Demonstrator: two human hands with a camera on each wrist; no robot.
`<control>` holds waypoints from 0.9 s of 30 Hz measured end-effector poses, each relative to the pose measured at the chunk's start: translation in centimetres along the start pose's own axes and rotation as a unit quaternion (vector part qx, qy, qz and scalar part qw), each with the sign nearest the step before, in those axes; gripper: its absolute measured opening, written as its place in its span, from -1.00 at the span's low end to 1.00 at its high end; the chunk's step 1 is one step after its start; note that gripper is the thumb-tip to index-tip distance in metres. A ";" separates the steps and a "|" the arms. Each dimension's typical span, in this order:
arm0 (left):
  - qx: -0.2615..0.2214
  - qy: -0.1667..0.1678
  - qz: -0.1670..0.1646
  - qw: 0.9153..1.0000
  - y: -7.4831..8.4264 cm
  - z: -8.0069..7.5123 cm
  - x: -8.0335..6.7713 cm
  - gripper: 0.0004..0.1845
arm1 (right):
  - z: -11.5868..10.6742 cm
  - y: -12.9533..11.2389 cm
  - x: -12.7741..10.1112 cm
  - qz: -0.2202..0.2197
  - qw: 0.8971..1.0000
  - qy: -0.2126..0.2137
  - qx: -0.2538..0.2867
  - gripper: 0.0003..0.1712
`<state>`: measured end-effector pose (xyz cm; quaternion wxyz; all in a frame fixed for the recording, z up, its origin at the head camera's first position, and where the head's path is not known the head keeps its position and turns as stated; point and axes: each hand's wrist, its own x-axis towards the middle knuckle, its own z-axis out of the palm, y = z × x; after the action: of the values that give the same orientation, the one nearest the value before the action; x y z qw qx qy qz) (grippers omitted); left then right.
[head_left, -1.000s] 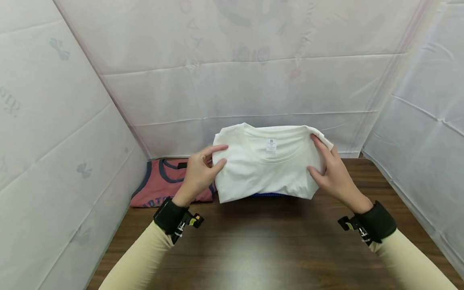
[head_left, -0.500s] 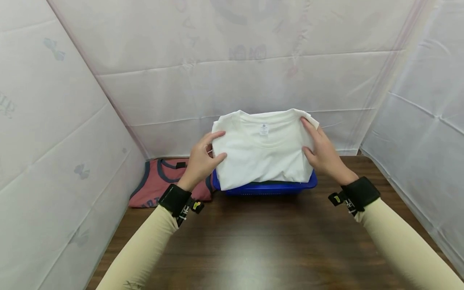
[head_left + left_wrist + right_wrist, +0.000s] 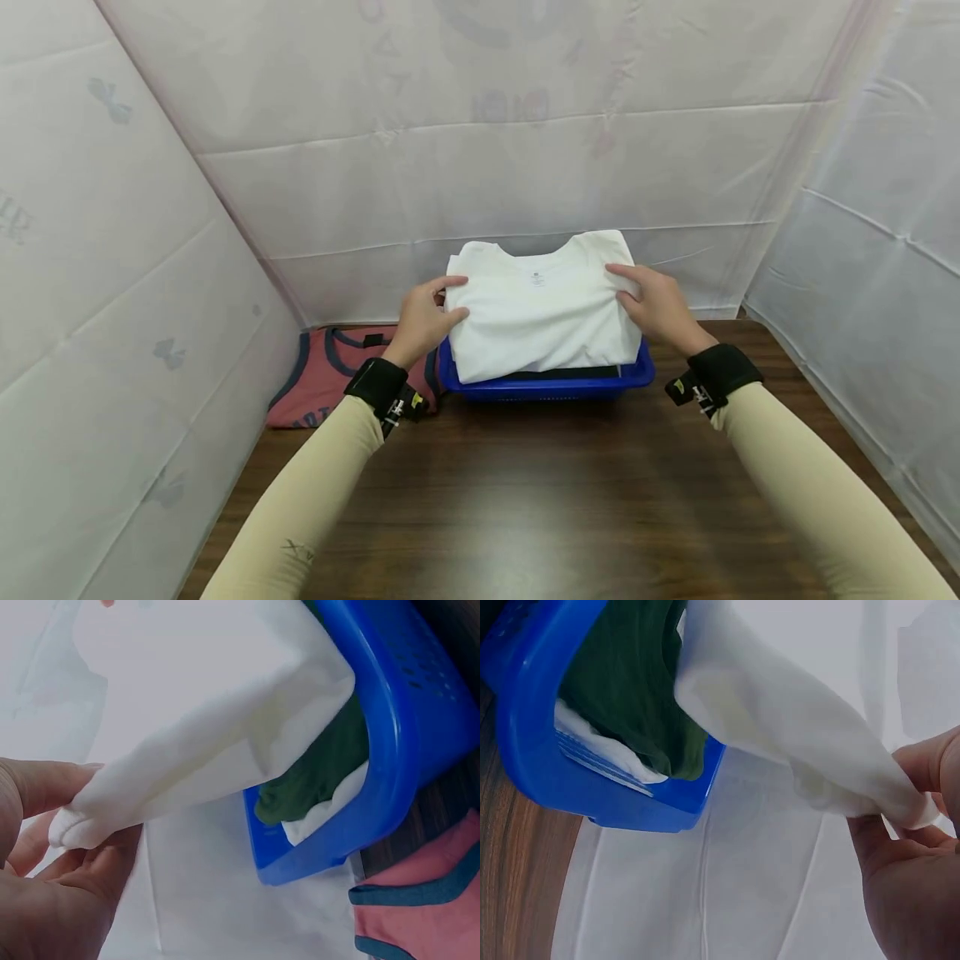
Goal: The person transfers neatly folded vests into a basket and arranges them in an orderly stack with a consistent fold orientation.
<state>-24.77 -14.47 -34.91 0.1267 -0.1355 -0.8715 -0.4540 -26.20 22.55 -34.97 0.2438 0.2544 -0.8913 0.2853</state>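
Observation:
A folded white T-shirt [image 3: 543, 321] with a printed neck label hangs tilted over a blue plastic basket [image 3: 555, 388]. My left hand [image 3: 426, 321] pinches its left side between thumb and fingers. On the opposite side my right hand [image 3: 654, 302] pinches the shirt the same way. Both wrist views show the shirt's front edge at the basket's opening, its back part held up above the rim. Inside the basket lies a dark green garment [image 3: 330, 757], with a white cloth [image 3: 604, 742] under it. The shirt covers most of the basket's inside in the head view.
A folded red tank top [image 3: 337, 375] with dark blue trim lies on the brown wooden table [image 3: 510, 500], just left of the basket. White sheeting [image 3: 480, 183] walls the table at the back and both sides.
Both hands have carried the white T-shirt from in front of the basket to over it. Its front edge is lower and farther back, and the blue rim now shows.

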 end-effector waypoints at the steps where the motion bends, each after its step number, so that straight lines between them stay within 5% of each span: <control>1: 0.004 0.000 -0.005 1.000 -0.1 0.1 0.2 -0.49 | 0.0 0.1 0.0 0.006 1.000 -0.003 0.001 -0.50; 8: 0.042 0.004 -0.005 0.999 -1.2 0.6 1.4 -0.47 | 0.1 0.3 0.3 0.059 0.997 -0.058 0.009 -0.46; 16: 0.078 -0.030 -0.027 0.996 -2.3 1.3 2.6 -0.46 | 0.3 0.6 1.2 0.113 0.975 -0.192 0.016 -0.35; 22: 0.079 -0.061 -0.065 0.993 -3.0 1.7 3.1 -0.46 | 1.6 1.0 1.5 0.115 0.969 -0.219 -0.016 -0.34; 27: 0.087 -0.075 -0.089 0.989 -3.9 2.2 3.0 -0.46 | 3.0 0.9 1.5 0.161 0.953 -0.258 -0.021 -0.31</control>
<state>-29.15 -14.42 -38.09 0.0311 -0.0795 -0.9235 -0.3740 -28.75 20.85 -36.57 -0.0379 0.1674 -0.9588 0.2265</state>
